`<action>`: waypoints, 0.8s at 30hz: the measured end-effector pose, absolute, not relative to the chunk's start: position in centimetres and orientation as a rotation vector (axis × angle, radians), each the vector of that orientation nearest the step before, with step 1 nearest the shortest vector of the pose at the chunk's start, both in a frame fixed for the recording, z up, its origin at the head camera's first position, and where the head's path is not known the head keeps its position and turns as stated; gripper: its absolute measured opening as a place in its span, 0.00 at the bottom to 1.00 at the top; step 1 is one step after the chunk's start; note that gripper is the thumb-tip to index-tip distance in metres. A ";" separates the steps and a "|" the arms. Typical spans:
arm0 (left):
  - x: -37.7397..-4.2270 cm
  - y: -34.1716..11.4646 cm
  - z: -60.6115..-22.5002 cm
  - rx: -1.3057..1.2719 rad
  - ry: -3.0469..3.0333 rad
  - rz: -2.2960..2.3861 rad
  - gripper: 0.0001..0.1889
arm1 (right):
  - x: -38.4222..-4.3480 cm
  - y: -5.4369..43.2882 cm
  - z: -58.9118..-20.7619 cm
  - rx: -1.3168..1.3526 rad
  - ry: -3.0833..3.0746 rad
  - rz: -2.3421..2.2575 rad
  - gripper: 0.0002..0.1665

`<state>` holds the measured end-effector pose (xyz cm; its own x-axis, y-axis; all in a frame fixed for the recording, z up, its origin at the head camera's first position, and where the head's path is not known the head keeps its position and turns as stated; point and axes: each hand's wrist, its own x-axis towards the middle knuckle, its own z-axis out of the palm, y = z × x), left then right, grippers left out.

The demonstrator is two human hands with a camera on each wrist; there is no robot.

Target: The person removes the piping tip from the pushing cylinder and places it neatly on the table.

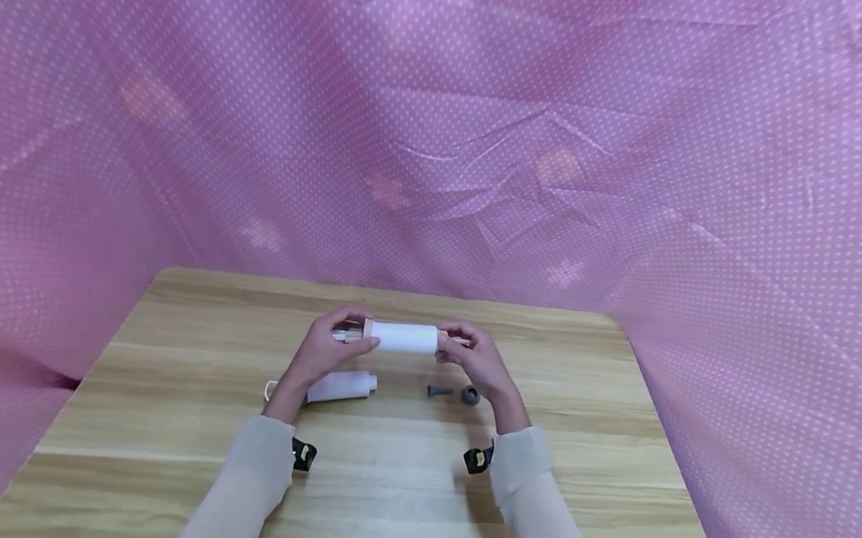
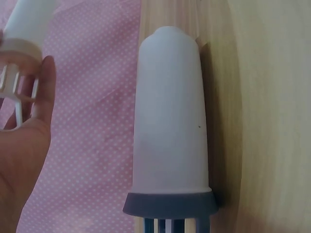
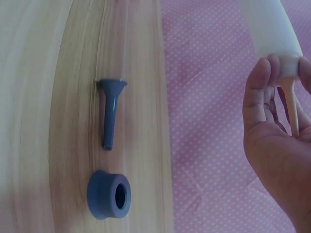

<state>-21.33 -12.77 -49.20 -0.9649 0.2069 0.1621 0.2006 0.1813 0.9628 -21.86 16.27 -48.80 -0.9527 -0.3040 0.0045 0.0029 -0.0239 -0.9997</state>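
Note:
Both hands hold a white tube (image 1: 404, 338) level above the far part of the table. My left hand (image 1: 322, 349) grips its left end, thumb along a beige collar (image 2: 22, 54) with an openwork white frame (image 2: 17, 87) below it. At the other end my right hand (image 1: 479, 362) pinches the tube's rim with fingertips and thumb. A slim beige nozzle (image 3: 289, 102) sticks out there toward the palm. Under my left wrist lies a second white tube (image 2: 170, 116) with a grey collar (image 2: 170, 205). The left palm partly hides the frame.
Near my right wrist, a grey funnel-shaped nozzle (image 3: 112, 109) and a grey ring-shaped cap (image 3: 108, 196) lie on the wooden table (image 1: 373, 496). A white loop (image 1: 269, 390) shows beside the left forearm. Pink dotted cloth (image 1: 436, 179) hangs behind and at both sides.

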 end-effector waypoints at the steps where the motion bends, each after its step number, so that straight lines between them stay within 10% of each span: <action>1: -21.2 -12.7 -49.2 0.425 2.428 1.975 0.23 | -21.7 16.1 -48.7 -0.332 2.034 -2.085 0.18; 24: -18.5 -12.0 -47.5 0.334 2.475 2.022 0.15 | -20.0 15.7 -49.2 -0.337 2.224 -2.008 0.19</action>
